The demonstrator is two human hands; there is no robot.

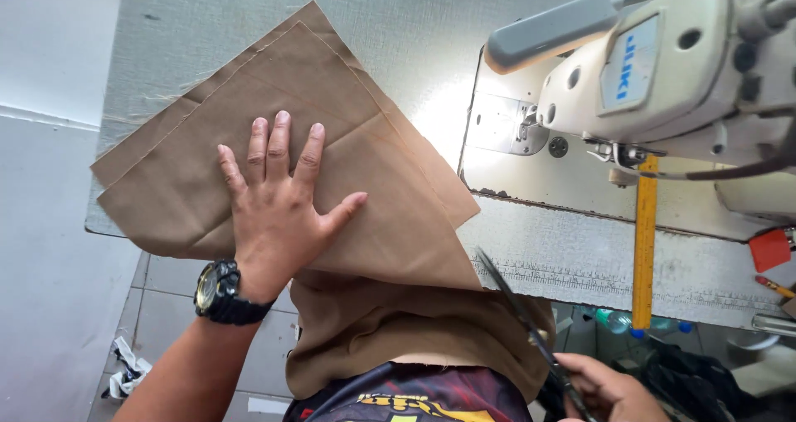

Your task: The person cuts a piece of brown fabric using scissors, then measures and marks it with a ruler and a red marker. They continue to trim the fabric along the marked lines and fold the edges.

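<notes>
Hands at a sewing station: the left hand (278,202) lies flat with fingers spread wide, palm down on a stack of tan fabric pieces (332,148), gripping nothing. A black wristwatch (220,293) sits on that wrist. The right hand (605,389), at the lower edge of the view, is closed around the handles of dark scissors (518,314), whose blades are closed or nearly so, with the tips pointing up and left, just beside the lower right corner of the fabric.

The tan fabric rests on the grey tabletop (414,24), its pieces layered and slightly offset, with the near portion hanging over the tabletop's front edge toward the person's lap. To the right stands a white industrial sewing machine (663,74), well apart from the pressing hand. A yellow ruler (645,248) lies upright in the view below the machine's head, running toward the tabletop's near edge. A red object (769,249) and a pencil (775,286) lie at the far right. Scraps of white material (126,371) lie on the tiled floor (166,289) at lower left.
</notes>
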